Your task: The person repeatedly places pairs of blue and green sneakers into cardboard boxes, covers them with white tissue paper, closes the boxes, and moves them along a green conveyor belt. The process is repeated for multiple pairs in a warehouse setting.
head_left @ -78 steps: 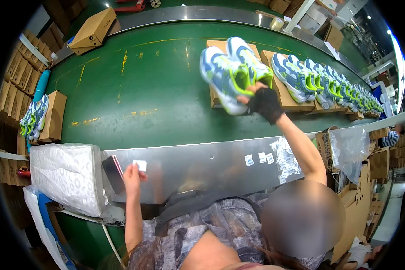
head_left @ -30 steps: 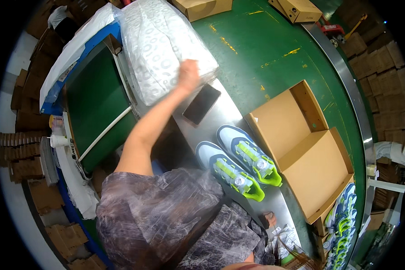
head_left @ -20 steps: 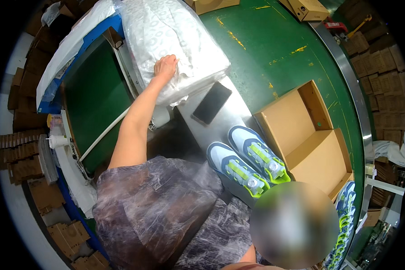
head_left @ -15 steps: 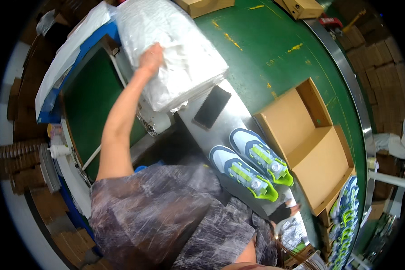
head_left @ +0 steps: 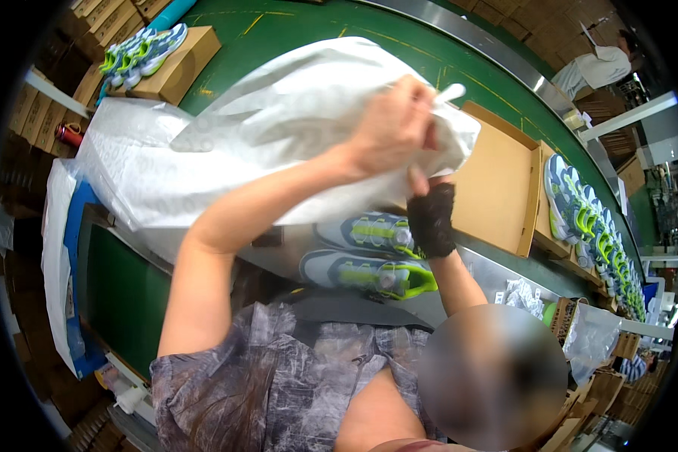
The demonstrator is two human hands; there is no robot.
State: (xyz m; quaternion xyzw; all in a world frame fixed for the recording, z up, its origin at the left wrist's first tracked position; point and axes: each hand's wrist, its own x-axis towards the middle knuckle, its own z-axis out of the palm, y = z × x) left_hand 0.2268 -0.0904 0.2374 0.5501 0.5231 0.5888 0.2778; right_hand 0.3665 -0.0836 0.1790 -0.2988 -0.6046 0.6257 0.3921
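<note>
A large sheet of white wrapping paper (head_left: 301, 113) is lifted in billowing folds over the bench. My left hand (head_left: 395, 128) grips it near its right end, the fingers closed and slightly blurred. Just below, my right hand (head_left: 432, 215), in a black fingerless glove, pinches the paper's lower right edge. Under the sheet lie two blue-grey and lime sneakers (head_left: 369, 273), side by side, the farther one partly covered. An open brown shoebox (head_left: 497, 188) stands beyond my right hand, its left part hidden by the paper.
The stack of white paper (head_left: 120, 151) lies at the left. More sneakers stand on a box (head_left: 181, 64) at the far left, and a row of sneakers (head_left: 591, 218) runs along the right. A green conveyor belt (head_left: 279, 38) with a metal rail (head_left: 467, 30) passes behind.
My left hand has moved right from the paper stack, pulling a sheet across. My right hand has risen from beside the sneakers and taken hold of the sheet. The view has turned.
</note>
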